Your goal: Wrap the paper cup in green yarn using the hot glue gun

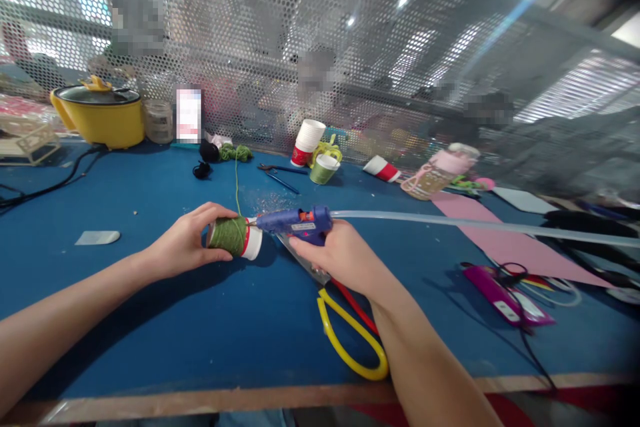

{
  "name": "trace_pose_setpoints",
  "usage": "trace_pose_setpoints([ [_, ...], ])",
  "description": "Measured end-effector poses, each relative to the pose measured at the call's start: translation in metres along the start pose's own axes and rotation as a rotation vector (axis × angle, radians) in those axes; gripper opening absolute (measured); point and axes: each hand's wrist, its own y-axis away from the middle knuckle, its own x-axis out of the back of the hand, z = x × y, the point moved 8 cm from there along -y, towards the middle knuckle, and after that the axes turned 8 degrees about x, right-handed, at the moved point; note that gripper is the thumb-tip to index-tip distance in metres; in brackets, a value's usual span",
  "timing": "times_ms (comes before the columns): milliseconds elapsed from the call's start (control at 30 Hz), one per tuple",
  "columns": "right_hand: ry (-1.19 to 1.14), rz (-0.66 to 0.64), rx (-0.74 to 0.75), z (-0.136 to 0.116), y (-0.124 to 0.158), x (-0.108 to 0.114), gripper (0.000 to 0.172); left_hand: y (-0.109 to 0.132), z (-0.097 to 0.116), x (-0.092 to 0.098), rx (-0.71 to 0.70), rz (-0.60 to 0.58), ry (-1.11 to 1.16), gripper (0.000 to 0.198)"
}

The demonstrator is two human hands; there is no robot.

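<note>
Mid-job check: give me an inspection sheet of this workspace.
Surface: blue tabletop, pale bits scattered near the middle.
Job's things: cup part-wrapped in green yarn; glue gun, nozzle by the cup's red band, contact unclear.
Clutter: scissors, pink sheet, tipped red-and-white cup, yellow pot.
Hands: left hand grips the wrapped cup; right hand holds the glue gun.
Cables: black cord at the purple item; dark cable near the yellow pot.
Surroundings: perforated screen behind the tabletop.

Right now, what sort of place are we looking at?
Probably a craft workshop: the right hand holds a blue glue gun, the left hand holds a yarn-wrapped cup, and large scissors lie on the blue table.
</note>
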Motion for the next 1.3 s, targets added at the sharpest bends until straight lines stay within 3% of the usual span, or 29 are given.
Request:
trace_pose_setpoints([
  [200,0.066,0.017,-0.026,0.0017,-0.0029,0.0017,0.030,0.0011,0.0040,-0.0012,-0.025,-0.008,-0.010,0.045],
  [733,0.061,0.034,0.013,0.0018,-0.0064,-0.0001,0.026,0.0016,0.0057,-0.0024,-0.048,-0.014,-0.018,0.044],
  [1300,-0.139,-0.029,-0.120,0.0068,-0.0008,-0.0012,0.023,-0.0003,0.0017,-0.0007,-0.017,0.006,-0.010,0.046],
])
